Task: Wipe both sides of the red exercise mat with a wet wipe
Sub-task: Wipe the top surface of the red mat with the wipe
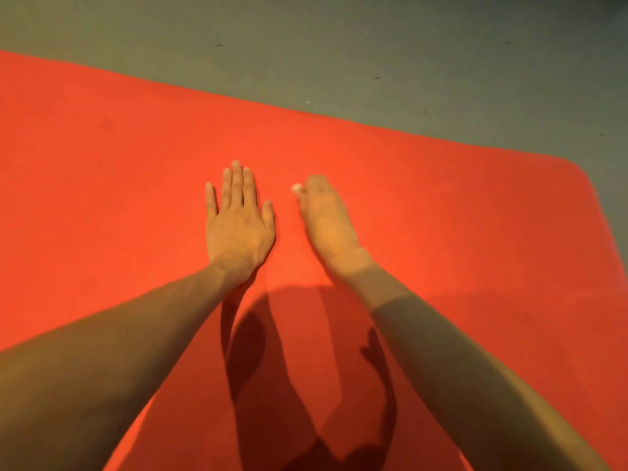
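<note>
Both forearms come in from the bottom edge, the left forearm (102,351) and right forearm (475,368) stretched forward and throwing dark shadows (258,351) between them. They reach onto the red exercise mat (102,164), which lies flat on the grey floor (373,45) and fills most of the view. Its far edge runs aslant to a rounded corner (574,168) at the right.

The mat looks thin, soft and light, likely a foam sheet that bends and flops rather than holding its shape. Its matte face should give some grip under a palm, so pressing down ought to pin it while the other hand wipes. To turn it for the second side, an edge or that rounded corner seems the sensible place to take hold, since the middle offers nothing to pinch.

The left hand (239,229) lies palm down on the mat, fingers straight and close together, thumb out a little, holding nothing. The right hand (328,219) sits just beside it, tilted onto its edge and smeared by motion. A small white patch (297,188) shows at its fingertips. This may be a fold of the wet wipe or only a nail, so whether this hand grips anything cannot be told.
</note>
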